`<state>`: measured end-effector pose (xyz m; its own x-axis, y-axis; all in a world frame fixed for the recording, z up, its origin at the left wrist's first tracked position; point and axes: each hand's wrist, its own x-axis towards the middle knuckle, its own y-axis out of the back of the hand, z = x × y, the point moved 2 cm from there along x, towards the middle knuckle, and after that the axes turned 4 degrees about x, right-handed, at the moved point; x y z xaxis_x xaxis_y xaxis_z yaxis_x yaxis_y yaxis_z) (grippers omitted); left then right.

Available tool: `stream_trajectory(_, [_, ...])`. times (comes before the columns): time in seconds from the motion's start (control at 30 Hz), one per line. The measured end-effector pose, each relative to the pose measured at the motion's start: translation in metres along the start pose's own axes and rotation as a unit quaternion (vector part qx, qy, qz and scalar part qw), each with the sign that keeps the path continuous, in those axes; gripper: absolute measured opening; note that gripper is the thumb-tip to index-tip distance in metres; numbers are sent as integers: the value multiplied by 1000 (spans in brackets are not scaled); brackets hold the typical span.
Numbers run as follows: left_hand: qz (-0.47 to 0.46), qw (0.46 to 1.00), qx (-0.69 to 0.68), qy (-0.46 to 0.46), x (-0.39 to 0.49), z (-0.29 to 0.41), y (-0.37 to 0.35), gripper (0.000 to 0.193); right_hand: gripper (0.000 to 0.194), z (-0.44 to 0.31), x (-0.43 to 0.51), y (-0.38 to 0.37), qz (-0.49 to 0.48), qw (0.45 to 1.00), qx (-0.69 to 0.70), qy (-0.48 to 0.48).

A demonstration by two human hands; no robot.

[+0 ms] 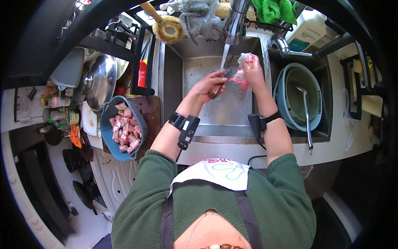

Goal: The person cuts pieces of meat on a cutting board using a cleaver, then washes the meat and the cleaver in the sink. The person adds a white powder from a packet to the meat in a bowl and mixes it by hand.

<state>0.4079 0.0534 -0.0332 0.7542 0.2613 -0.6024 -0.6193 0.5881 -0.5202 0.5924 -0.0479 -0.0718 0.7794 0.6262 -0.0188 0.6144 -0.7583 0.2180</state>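
My left hand (209, 85) is closed around a brown wooden handle (215, 92) over the left basin of a stainless steel sink (217, 129). What the handle belongs to is hard to make out; its far end is lost near the water. From the chrome faucet (235, 26) a stream of water (224, 57) runs down at the fingers of this hand. To the right, my right hand (254, 73) grips a wet, bunched pink and white cloth (240, 78), which hangs above the same basin, apart from the handle.
A blue tub (143, 121) of raw meat or fish chunks (126, 129) stands on a dark cutting board (152, 109) at left. The right basin holds bluish bowls (316, 118) with a metal ladle (306, 109). A round brush (169, 29) and green cloth (273, 11) hang behind the sink.
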Motion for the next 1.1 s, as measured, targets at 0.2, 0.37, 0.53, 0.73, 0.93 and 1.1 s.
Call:
stream_trajectory(0.2, [152,920,342,-117,-16,-15,-11,85,29,-34,-51,-7,-235,950,200,-53])
stream_trajectory(0.37, [177,813,531,-161,-34,-16,-7,86,25,-38,-83,-37,-219,966,27,134])
stream_trajectory(0.53, [159,732,645,-152,-75,-22,-4,76,26,-33,-74,-39,-69,985,-50,148])
stream_trajectory(0.73, [90,719,671,-161,-109,-28,-11,65,28,-23,-70,-66,-143,941,-141,271])
stream_trajectory(0.93, [100,728,660,-155,-129,-34,-5,54,21,7,-20,-48,8,958,-240,154])
stream_trajectory(1.1, [104,696,684,-192,-115,-26,0,41,23,-27,-80,-77,-226,935,-62,266])
